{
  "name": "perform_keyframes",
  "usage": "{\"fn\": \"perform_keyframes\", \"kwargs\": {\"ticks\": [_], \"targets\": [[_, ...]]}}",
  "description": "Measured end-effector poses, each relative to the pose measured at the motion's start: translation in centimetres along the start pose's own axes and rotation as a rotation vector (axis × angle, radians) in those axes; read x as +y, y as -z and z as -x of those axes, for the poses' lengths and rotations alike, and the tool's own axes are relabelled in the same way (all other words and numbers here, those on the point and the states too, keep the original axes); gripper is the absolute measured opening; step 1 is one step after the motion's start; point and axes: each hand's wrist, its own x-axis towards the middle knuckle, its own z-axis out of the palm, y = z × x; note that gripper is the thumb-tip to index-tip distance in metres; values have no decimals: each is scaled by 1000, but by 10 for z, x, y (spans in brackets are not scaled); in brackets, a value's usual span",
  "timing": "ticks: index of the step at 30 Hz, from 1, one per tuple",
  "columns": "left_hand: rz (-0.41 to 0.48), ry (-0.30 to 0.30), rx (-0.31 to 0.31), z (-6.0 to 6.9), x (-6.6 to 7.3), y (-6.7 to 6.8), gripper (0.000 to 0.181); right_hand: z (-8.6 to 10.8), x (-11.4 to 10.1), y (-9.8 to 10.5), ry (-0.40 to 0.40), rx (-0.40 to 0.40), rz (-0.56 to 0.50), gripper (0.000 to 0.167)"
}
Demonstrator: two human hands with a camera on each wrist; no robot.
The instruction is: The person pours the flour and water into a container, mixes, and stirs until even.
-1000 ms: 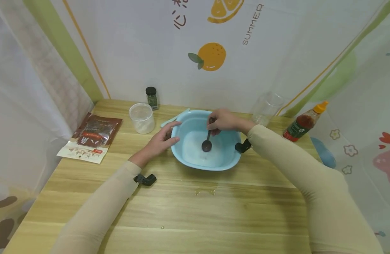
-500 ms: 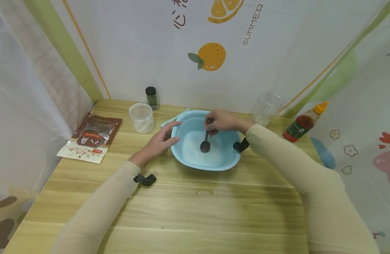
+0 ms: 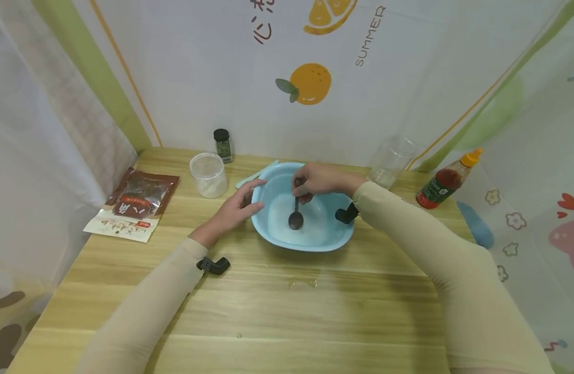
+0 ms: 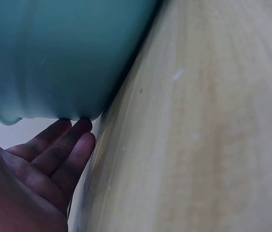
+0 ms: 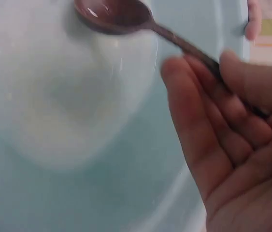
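Observation:
A light-blue basin point(image 3: 335, 231) stands on the wooden table, with whitish, cloudy liquid in its bottom. My right hand point(image 3: 317, 182) pinches the handle of a dark brown spoon point(image 3: 295, 221) between thumb and fingers, its bowl low inside the basin. In the right wrist view the spoon point(image 5: 119, 14) is over the liquid and the hand point(image 5: 232, 130) has its thumb on the handle. My left hand point(image 3: 232, 210) rests against the basin's left side, thumb at the rim; the left wrist view shows the fingertips of that hand point(image 4: 44, 169) touching the outer wall point(image 4: 68, 58).
Left of the basin are a clear tub point(image 3: 209, 176), a black-capped spice jar point(image 3: 223, 146) and a brown packet point(image 3: 134, 202). A light-blue stick-like item point(image 3: 256, 174) lies behind the rim. To the right stand a clear container point(image 3: 391, 161) and a red sauce bottle point(image 3: 445, 182).
My right hand and the spoon have moved left inside the basin. My left hand has stayed at the basin's side.

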Motion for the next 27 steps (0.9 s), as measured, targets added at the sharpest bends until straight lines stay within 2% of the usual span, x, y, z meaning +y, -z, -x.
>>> {"fn": "perform_keyframes", "kwargs": {"ticks": [4, 6, 9, 12, 14, 17, 20, 22, 24, 27], "targets": [[-4, 1, 3, -2, -1, -2, 63, 6, 9, 8, -31, 137, 68, 12], [-12, 2, -5, -4, 0, -2, 62, 13, 12, 13, -64, 156, 117, 13], [-26, 16, 2, 0, 1, 0, 62, 18, 14, 13, -94, 65, 123, 13], [-30, 33, 21, 6, 1, 2, 62, 14, 13, 6, -66, -68, 67, 17], [-25, 37, 29, 10, -1, 4, 62, 10, 10, 2, -41, -108, 15, 18], [-12, 29, 22, 9, -2, 3, 62, 7, 8, 3, -34, -47, 11, 16], [-10, 23, 25, 7, -3, 1, 62, 8, 10, 9, -52, 57, 84, 13], [-14, 24, 28, 5, -2, 1, 62, 12, 12, 14, -66, 87, 135, 12], [-19, 25, 27, 4, -2, 0, 62, 16, 14, 17, -78, 70, 170, 11], [-18, 21, 20, 2, -1, 0, 62, 22, 15, 17, -81, -25, 137, 12]]}}
